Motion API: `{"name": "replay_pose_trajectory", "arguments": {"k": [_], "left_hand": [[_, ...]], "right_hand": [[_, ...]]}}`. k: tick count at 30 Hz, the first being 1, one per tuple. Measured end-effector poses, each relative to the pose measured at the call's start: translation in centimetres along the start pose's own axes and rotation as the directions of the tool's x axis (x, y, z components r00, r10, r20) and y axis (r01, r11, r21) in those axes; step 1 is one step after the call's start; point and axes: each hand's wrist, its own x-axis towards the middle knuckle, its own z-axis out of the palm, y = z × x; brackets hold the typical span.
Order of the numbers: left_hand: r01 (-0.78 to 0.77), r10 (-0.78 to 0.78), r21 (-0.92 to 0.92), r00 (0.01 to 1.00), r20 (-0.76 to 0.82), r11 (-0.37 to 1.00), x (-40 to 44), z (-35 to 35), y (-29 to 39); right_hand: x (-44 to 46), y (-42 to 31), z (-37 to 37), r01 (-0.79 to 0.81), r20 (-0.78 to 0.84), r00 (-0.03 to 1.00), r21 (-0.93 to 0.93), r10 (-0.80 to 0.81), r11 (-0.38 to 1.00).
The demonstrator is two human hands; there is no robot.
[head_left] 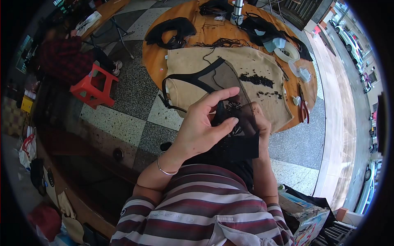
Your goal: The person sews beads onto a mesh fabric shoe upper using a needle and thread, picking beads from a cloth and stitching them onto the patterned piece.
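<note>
A sheer black mesh garment (225, 76) with dark bands and a flower-like black pattern hangs between my hands, above the tan cloth. My left hand (203, 125) is at its left side, with thumb and index finger spread over the mesh and the other fingers mostly hidden. Closed at the garment's right edge, my right hand (261, 119) lies partly behind the mesh. Whether either hand has a needle cannot be made out. Small black beads (256, 80) are scattered in a patch on the tan cloth (186, 61) just beyond the garment.
The round wooden table (154, 67) also bears red-handled pliers (303, 110), a roll of tape (287, 53) and bundled black fabric (172, 33). To the left, a person in a checked shirt (61, 57) sits on a red stool (94, 86). A painted box (303, 209) stands at lower right.
</note>
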Motion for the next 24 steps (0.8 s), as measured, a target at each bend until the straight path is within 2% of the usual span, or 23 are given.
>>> {"name": "replay_pose_trajectory", "arguments": {"k": [5, 10, 13, 16, 17, 18, 19, 20, 24], "left_hand": [[0.026, -0.026, 0.036, 1.0, 0.017, 0.999, 0.2, -0.2, -0.1], [0.046, -0.046, -0.014, 0.998, 0.03, 0.999, 0.3, -0.2, -0.3], [0.014, -0.014, -0.016, 1.0, 0.018, 1.0, 0.3, 0.2, -0.4], [-0.07, 0.072, 0.071, 0.997, -0.036, 0.995, 0.3, -0.2, -0.6], [-0.099, 0.106, 0.115, 0.993, -0.055, 0.988, 0.4, -0.4, -0.7], [-0.079, 0.098, 0.189, 0.991, -0.094, 0.979, 0.3, -0.2, -0.8], [-0.105, 0.128, 0.221, 0.988, -0.093, 0.97, 0.3, 0.0, -1.1], [-0.127, 0.153, 0.25, 0.984, -0.088, 0.96, 0.3, 0.3, -1.5], [-0.104, 0.14, 0.272, 0.983, -0.115, 0.957, 0.1, 0.8, -1.1]], "right_hand": [[0.3, 0.1, -0.1, -0.013, 0.017, 1.0, 0.0, 0.013, 1.0], [0.4, 0.1, -0.1, -0.023, 0.021, 1.0, 0.01, 0.023, 1.0], [0.8, -1.7, 1.1, -0.26, -0.127, 0.94, 0.334, 0.316, 0.906], [2.2, -2.2, -0.5, -0.154, -0.329, 0.932, 0.018, 0.152, 0.988], [2.2, -2.7, -0.9, -0.028, -0.267, 0.963, -0.273, -0.047, 0.962], [2.3, -3.4, -1.2, 0.112, -0.15, 0.963, -0.532, -0.224, 0.839], [2.4, -4.3, -1.3, 0.244, 0.007, 0.936, -0.734, -0.353, 0.633], [2.1, -5.0, -0.4, 0.308, 0.116, 0.926, -0.784, -0.361, 0.539], [2.7, -3.7, 0.4, 0.453, 0.228, 0.856, -0.763, -0.465, 0.46]]}}
